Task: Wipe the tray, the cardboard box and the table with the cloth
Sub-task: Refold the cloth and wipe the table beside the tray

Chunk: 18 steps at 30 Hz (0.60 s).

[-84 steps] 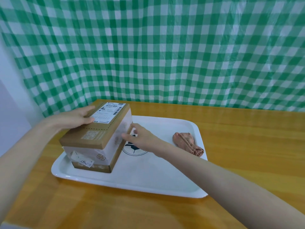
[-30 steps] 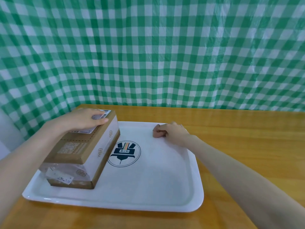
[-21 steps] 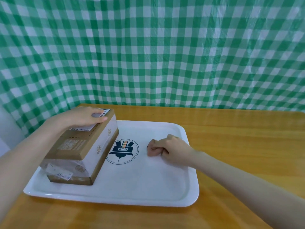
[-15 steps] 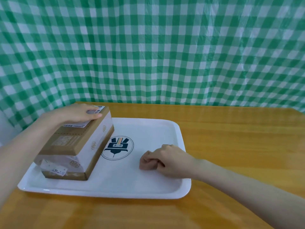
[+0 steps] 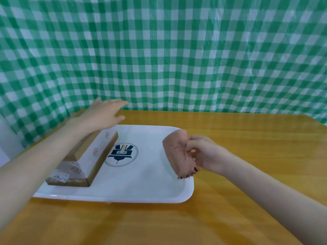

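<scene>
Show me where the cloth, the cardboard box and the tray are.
cloth (image 5: 177, 152), head view, on its crumpled middle.
cardboard box (image 5: 92, 156), head view, on its white side.
tray (image 5: 141, 183), head view, on its bare floor.

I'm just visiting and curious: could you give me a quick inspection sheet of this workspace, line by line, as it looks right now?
Surface: wooden table, bare apart from the tray.
Job's things: white tray with a round logo; cardboard box lying on the tray's left part; brownish cloth held up above the tray's right edge.
Clutter: nothing seen.
Hands: left hand open, fingers spread, above the far end of the box; whether it touches the box cannot be told. Right hand pinches the cloth.
Cables: nothing seen.
Surroundings: green and white checked sheet hanging behind the table; a strip of pale wall at the left.
</scene>
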{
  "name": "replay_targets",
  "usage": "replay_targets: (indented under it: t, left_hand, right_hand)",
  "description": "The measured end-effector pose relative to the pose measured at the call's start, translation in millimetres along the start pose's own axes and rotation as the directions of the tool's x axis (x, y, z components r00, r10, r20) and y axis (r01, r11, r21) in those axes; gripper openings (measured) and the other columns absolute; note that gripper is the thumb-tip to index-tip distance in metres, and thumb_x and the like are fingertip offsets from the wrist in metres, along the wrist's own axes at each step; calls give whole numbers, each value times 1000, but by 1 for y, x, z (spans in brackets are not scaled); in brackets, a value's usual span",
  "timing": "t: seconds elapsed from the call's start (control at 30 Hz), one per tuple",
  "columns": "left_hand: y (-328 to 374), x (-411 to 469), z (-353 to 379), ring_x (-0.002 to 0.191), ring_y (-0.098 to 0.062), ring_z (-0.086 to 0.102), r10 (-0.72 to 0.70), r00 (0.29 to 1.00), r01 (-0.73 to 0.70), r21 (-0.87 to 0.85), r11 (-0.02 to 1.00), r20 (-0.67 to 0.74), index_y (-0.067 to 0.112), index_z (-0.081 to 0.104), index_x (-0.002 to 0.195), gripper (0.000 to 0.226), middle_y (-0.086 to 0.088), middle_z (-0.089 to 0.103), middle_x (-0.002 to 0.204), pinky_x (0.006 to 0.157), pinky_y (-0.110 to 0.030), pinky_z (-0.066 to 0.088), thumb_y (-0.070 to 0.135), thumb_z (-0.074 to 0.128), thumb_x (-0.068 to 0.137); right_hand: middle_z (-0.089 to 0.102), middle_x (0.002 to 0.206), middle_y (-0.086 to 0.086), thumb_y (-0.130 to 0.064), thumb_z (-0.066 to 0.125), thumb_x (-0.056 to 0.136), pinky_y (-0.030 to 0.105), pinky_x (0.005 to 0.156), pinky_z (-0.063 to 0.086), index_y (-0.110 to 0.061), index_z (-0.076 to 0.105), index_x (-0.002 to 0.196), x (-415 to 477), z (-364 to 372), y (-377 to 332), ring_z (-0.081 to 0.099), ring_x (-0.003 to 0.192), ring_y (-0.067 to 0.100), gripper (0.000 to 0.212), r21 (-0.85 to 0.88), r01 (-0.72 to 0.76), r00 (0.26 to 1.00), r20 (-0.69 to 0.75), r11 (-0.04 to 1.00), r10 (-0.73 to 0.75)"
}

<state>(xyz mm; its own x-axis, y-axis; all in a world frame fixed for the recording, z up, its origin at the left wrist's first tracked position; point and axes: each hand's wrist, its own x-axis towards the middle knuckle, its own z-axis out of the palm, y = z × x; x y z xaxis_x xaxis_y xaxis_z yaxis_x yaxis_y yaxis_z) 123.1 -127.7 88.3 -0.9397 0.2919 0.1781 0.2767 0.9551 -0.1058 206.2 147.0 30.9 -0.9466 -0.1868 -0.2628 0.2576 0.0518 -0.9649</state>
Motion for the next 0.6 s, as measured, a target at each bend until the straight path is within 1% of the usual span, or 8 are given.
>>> replay_targets:
  t: [0.1,0.17,0.23,0.33,0.4,0.47,0.53,0.6]
  left_hand:
    - [47,-6,-13,123,-16,50,98,995,-103,-346,932,-33,19,54,128,35,1,54,135,105,-35,37,28,51,94]
    - [78,-12,-16,95,-9,65,192,980,-137,-559,818,41,17,66,106,21,4,69,107,91,-30,49,27,53,93]
    - [105,-14,-12,78,-7,69,274,956,-117,-727,677,102,16,68,94,20,4,72,93,80,-31,53,29,53,93]
    - [139,-10,1,82,-7,66,257,964,-86,-830,552,71,17,63,102,19,4,67,102,74,-26,54,31,57,91]
    - [154,-3,7,94,-7,60,183,982,-73,-833,548,35,16,50,121,40,5,58,116,76,-21,49,34,61,87]
    - [159,4,9,107,-12,57,125,987,29,-883,469,99,18,35,135,63,3,52,123,84,-27,49,39,64,84]
    - [159,8,13,107,-15,60,139,972,132,-932,338,188,18,39,133,60,1,58,119,88,-33,51,37,66,83]
    - [160,10,19,101,-17,64,176,964,147,-954,263,197,15,54,118,42,-2,66,108,89,-34,53,30,70,81]
  right_hand:
    - [54,76,10,-2,46,88,31,59,44,-6,59,83,1,-17,-7,53,69,23,14,160,1,998,-63,987,9]
    - [60,87,12,-6,49,90,36,66,49,-1,61,95,0,-24,-9,58,79,26,14,218,23,993,-120,976,4]
    - [60,92,14,-6,53,90,40,73,49,2,61,101,1,-28,-11,59,86,29,16,256,78,984,-174,963,-34]
    - [64,92,14,-9,58,90,37,71,51,2,60,103,-2,-30,-12,60,84,25,17,244,137,979,-183,960,-93]
    - [65,99,16,-11,57,91,38,74,53,2,58,110,-6,-33,-13,62,88,26,23,271,148,983,-150,951,-110]
    - [63,115,21,-13,54,93,41,86,52,10,51,122,-9,-38,-15,63,103,31,37,314,161,985,-115,936,-131]
    - [59,125,25,-14,52,94,47,97,48,13,42,129,-11,-46,-15,59,115,35,45,303,190,981,-103,934,-166]
    - [60,123,24,-15,52,95,47,96,49,9,44,127,-15,-54,-14,60,113,35,41,219,212,976,-103,952,-193]
